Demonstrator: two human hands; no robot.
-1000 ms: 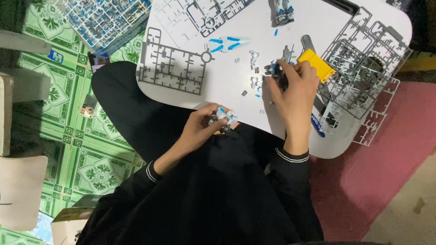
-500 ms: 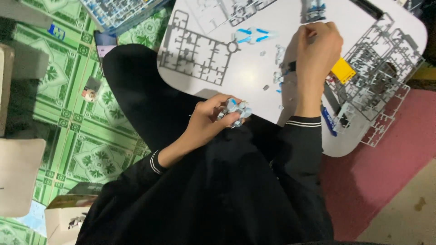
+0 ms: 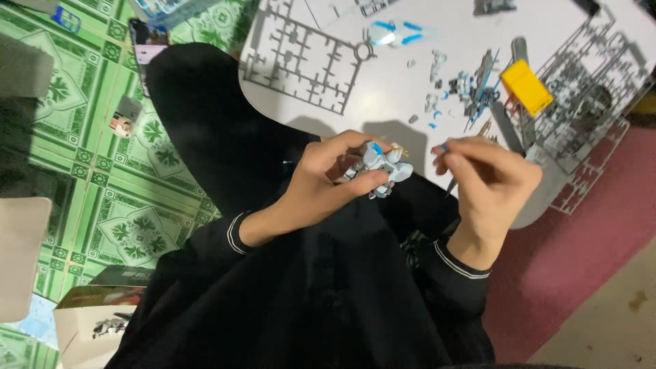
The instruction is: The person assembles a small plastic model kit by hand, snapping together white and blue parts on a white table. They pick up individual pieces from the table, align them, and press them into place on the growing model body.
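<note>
My left hand point(image 3: 326, 179) grips a small grey and blue model figure point(image 3: 380, 166) at the near edge of the white table point(image 3: 383, 102). Just to its right, my right hand point(image 3: 486, 183) pinches a tiny grey part between thumb and forefinger and also holds a thin pointed tool point(image 3: 463, 164). The two hands sit close together over my lap, a little apart. Loose grey and blue model pieces point(image 3: 465, 87) lie on the table beyond the hands.
A grey part frame point(image 3: 301, 61) lies on the table's left, more frames point(image 3: 588, 89) at the right. A yellow block point(image 3: 526, 87) sits among the parts. A box point(image 3: 89, 314) stands on the green patterned floor mat point(image 3: 102, 178); a pink mat point(image 3: 588, 246) lies at the right.
My right hand has come back from reaching across the table to beside the figure, now pinching a small part. The view has shifted closer to the hands.
</note>
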